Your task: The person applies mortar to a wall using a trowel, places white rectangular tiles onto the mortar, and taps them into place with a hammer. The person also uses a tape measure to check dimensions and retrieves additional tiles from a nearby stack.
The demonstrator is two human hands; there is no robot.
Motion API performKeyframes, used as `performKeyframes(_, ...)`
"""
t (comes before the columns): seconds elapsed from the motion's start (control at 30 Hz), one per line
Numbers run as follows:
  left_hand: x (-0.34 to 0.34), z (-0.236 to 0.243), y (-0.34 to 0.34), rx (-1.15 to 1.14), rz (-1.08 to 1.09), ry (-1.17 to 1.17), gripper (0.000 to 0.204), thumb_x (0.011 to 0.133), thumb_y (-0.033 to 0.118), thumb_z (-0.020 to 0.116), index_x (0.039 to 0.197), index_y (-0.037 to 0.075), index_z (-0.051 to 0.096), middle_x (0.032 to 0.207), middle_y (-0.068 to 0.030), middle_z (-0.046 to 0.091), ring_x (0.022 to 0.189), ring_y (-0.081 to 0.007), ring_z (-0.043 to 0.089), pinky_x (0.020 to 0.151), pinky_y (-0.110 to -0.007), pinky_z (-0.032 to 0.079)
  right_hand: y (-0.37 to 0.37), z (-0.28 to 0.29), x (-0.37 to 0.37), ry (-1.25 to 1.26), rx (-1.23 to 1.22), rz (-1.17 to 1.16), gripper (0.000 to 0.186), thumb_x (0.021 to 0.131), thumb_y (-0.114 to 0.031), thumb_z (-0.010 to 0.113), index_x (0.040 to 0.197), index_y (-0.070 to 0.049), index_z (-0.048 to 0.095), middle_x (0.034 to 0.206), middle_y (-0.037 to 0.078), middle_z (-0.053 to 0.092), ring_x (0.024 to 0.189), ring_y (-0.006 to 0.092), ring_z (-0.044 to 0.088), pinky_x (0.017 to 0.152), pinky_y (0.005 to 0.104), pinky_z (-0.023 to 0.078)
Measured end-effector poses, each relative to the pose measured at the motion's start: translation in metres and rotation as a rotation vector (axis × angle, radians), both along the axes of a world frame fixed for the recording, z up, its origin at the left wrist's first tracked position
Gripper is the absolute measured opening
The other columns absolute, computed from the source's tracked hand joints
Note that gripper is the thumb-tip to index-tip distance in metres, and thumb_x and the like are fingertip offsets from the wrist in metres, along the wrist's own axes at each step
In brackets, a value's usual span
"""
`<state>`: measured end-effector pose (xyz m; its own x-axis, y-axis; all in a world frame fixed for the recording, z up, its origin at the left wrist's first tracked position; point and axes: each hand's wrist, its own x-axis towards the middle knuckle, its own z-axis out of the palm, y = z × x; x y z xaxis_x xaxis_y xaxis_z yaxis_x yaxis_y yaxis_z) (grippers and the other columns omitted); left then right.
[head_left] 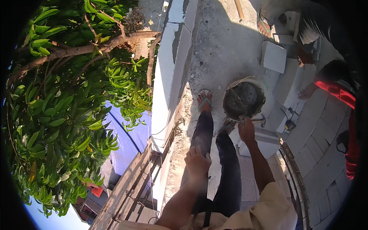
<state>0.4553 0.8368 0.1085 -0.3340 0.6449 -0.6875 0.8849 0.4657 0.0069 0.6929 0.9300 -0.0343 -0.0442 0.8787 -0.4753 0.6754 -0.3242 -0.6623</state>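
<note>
A dark round bucket (230, 108) with a mortar-crusted rim stands on the dusty floor in front of my feet. Grey wet mortar (251, 97) lies inside it. At its near rim, my right hand (246, 130) is closed around the handle of what looks like a trowel (240, 102), whose far end reaches into the bucket; the blade is hard to make out. My left hand (197, 163) rests on my left leg near the knee, fingers laid out and holding nothing.
Left runs a white block wall (165, 103), with leafy branches (57, 111) beyond. White blocks (273, 56) and a hammer (261, 121) lie right of the bucket, near a yellow-black tape measure (290, 125). Two co-workers crouch there, one in a red sleeve (337, 92). Rebar (297, 180) runs lower right.
</note>
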Motion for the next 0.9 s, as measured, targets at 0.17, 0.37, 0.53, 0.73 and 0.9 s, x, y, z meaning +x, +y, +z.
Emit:
performKeyframes(0.17, 0.007, -0.004, -0.006, -0.050, -0.065, 0.037, 0.060, 0.088, 0.037, 0.077, 0.137, 0.006, 0.061, 0.141, -0.0126, 0.060, 0.128, -0.0334, 0.059, 0.107, -0.049, 0.047, -0.033, -0.066, 0.058, -0.353, -0.231, -0.088, 0.037, 0.096, -0.027, 0.069, 0.121, 0.000, 0.067, 0.098, 0.028, 0.072, 0.097, 0.0499, 0.070, 0.085, 0.0555, 0.055)
performKeyframes(0.37, 0.005, -0.010, -0.017, -0.003, -0.143, 0.001, 0.062, 0.086, 0.037, 0.076, 0.137, 0.005, 0.061, 0.140, -0.0162, 0.061, 0.126, -0.0361, 0.060, 0.105, -0.053, 0.047, -0.017, -0.126, 0.049, -0.398, -0.110, -0.025, 0.031, 0.094, -0.025, 0.070, 0.108, 0.002, 0.070, 0.088, 0.022, 0.073, 0.084, 0.0407, 0.073, 0.074, 0.0526, 0.057)
performKeyframes(0.53, 0.003, -0.010, -0.015, -0.024, -0.110, 0.033, 0.062, 0.086, 0.037, 0.075, 0.137, 0.005, 0.062, 0.140, -0.0150, 0.061, 0.125, -0.0345, 0.061, 0.105, -0.052, 0.047, -0.033, -0.076, 0.040, 0.307, -0.519, -0.528, 0.019, 0.097, -0.024, 0.072, 0.098, -0.005, 0.071, 0.060, -0.001, 0.052, 0.045, 0.0108, 0.048, 0.042, 0.0317, 0.038)
performKeyframes(0.73, 0.002, -0.003, -0.009, -0.007, -0.050, 0.022, 0.062, 0.087, 0.036, 0.076, 0.139, 0.006, 0.061, 0.140, -0.0131, 0.061, 0.127, -0.0338, 0.059, 0.106, -0.051, 0.046, 0.069, -0.035, -0.034, 0.725, -0.281, -0.428, 0.020, 0.100, -0.020, 0.068, 0.108, -0.002, 0.070, 0.066, -0.005, 0.050, 0.051, 0.0052, 0.044, 0.045, 0.0264, 0.036)
performKeyframes(0.9, -0.001, 0.000, -0.007, -0.023, -0.020, 0.010, 0.061, 0.088, 0.037, 0.078, 0.139, 0.007, 0.061, 0.139, -0.0126, 0.061, 0.127, -0.0339, 0.058, 0.109, -0.051, 0.045, 0.233, -0.038, -0.131, 0.749, 0.207, -0.223, 0.023, 0.101, -0.017, 0.065, 0.118, 0.000, 0.068, 0.076, 0.000, 0.057, 0.059, 0.0094, 0.052, 0.054, 0.0278, 0.043)
